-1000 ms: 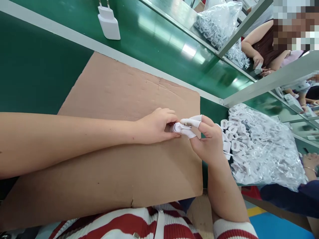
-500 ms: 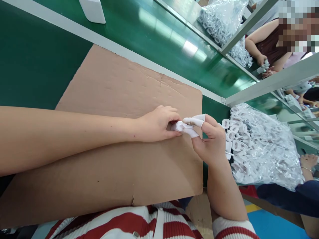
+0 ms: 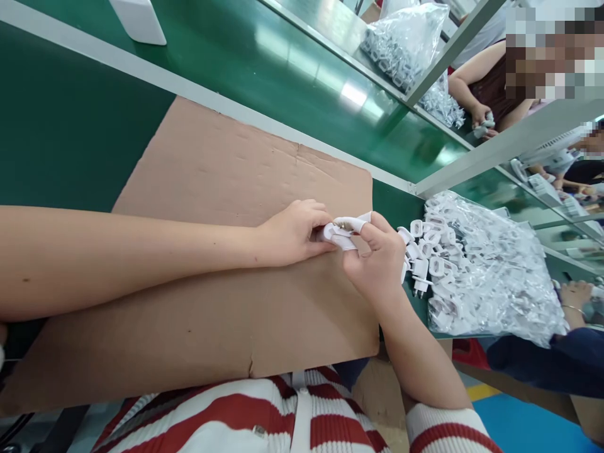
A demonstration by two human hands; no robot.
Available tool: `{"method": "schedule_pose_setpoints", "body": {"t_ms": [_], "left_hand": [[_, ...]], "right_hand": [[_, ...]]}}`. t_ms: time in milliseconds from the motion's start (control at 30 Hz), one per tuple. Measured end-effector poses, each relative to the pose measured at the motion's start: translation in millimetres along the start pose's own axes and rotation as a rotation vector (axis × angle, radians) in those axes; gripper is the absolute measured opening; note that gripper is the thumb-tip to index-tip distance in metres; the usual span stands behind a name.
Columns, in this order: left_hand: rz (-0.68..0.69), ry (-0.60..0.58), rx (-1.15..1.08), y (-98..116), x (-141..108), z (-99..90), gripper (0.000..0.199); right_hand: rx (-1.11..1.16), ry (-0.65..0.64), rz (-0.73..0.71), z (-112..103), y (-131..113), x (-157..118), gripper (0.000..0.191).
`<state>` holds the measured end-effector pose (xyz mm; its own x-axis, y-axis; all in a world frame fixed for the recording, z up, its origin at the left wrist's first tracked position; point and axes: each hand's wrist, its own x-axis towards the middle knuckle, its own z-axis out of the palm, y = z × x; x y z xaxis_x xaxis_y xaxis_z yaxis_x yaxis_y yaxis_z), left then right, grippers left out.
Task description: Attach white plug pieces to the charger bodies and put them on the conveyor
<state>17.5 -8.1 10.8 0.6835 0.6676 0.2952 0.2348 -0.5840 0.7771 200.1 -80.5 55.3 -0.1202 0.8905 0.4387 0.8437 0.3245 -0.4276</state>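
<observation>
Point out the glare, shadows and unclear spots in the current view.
Head view: bright glare streaks on the green surface; soft shadow below the left forearm on the cardboard; pixelation upper right; fine detail on the white piece indistinct.

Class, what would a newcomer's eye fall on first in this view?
Probably the shiny clear plastic and white parts heaped right of the cardboard. Next, the left hand and right hand meeting at a small white piece over the cardboard, then the striped top below.
</observation>
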Motion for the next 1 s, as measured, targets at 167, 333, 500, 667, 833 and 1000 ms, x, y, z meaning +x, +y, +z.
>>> {"method": "schedule_pose_setpoints", "body": {"t_ms": [167,333,500,667,833,1000], "left_hand": [[-0.032,0.017,-0.030,1.4,-4.0,2.0,0.025],[-0.169,0.088,-0.258,-0.6,-8.6,7.4,0.061],[-0.031,0.094,-0.058,-3.4,-8.8,8.4,0.051],[0.154,0.059,0.594,2.5,-11.7,13.3,0.056],[0.207,-0.002,1.026,13.2,-17.3,16.2,0.058],[0.377,0.003,0.967,11.4,-24.2,5.1,0.039]], "right_hand": [[-0.069,-0.043,0.061,-2.2,-4.7,0.7,0.023],[0.001,-0.062,0.092,-2.3,-0.2,3.2,0.027],[0.194,-0.021,0.111,5.1,11.4,2.6,0.025],[0.213,0.010,0.154,6.0,15.5,1.8,0.024],[0.181,-0.018,0.147,0.6,14.2,1.7,0.012],[0.202,-0.055,0.148,-2.2,17.0,1.1,0.011]]}}
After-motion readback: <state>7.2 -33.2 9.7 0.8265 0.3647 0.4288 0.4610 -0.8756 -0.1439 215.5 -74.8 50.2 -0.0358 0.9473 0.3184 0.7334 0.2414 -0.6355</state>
